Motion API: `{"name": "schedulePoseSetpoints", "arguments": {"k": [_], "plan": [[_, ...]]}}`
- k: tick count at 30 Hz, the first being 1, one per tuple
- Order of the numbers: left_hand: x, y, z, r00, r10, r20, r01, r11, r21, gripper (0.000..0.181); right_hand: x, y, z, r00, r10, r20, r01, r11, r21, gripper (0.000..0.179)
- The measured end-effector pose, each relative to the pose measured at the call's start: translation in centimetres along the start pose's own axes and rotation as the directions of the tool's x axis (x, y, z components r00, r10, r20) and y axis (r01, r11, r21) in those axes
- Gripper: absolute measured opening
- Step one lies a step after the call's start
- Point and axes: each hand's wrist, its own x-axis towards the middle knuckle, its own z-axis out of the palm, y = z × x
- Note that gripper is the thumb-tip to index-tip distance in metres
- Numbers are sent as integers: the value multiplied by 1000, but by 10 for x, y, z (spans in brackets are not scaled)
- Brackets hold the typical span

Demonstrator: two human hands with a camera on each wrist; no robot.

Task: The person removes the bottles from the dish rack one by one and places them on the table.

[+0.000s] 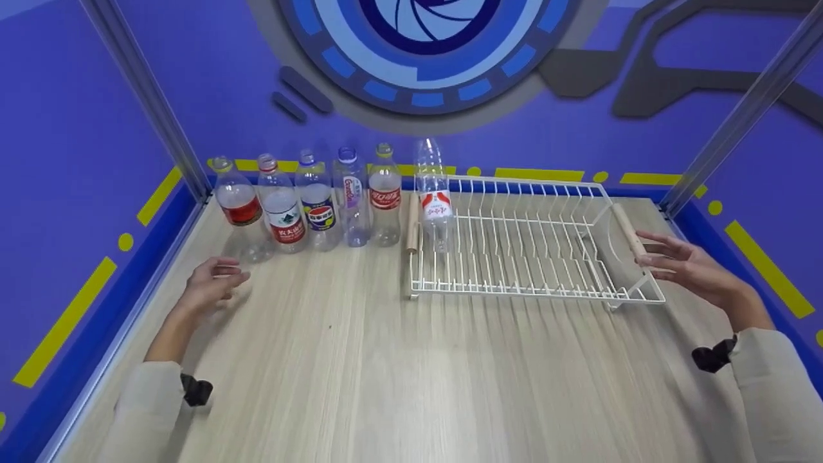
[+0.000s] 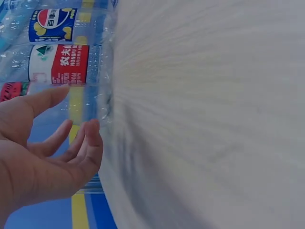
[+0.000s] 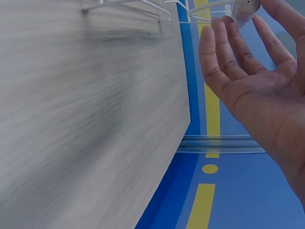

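Observation:
My left hand [image 1: 212,283] hovers over the table's left side, its fingers loosely bent with nothing between them. Closest to it stands a clear plastic bottle with a red label [image 1: 242,212]; beside that is a bottle with a red and white label [image 2: 59,64]. At the right, my right hand [image 1: 691,267] is at the wooden handle [image 1: 627,228] of a white wire dish rack [image 1: 514,292]. Its fingers are extended around the handle's near end, not curled tight. Inside the rack's left end leans a clear bottle with a red and white label [image 1: 437,204], neck up.
More empty bottles stand in the row: one with a blue label [image 1: 319,215], one with a purple label [image 1: 352,193] and one with a red label [image 1: 385,198]. A second wooden handle [image 1: 413,225] is on the rack's left end. Blue walls [image 1: 212,77] enclose the table.

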Motion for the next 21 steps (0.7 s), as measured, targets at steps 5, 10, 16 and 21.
{"name": "schedulePoseSetpoints", "arguments": {"k": [5, 10, 16, 21], "plan": [[-14, 7, -3, 973, 73, 221, -108, 982, 152, 61, 0, 0, 0, 1000, -1, -7, 1, 1000, -9, 61], [-19, 22, 10, 928, 102, 357, -189, 957, 219, 56, -3, 3, -2, 999, -33, 15, 32, 999, 23, 59], [-23, 48, 39, 888, 184, 422, -305, 922, 239, 48, -7, 5, -8, 993, -109, 45, 102, 985, 139, 55], [-26, 72, 64, 830, 289, 477, -428, 878, 213, 43, -13, 4, -12, 987, -141, 79, 127, 979, 162, 55]]}}
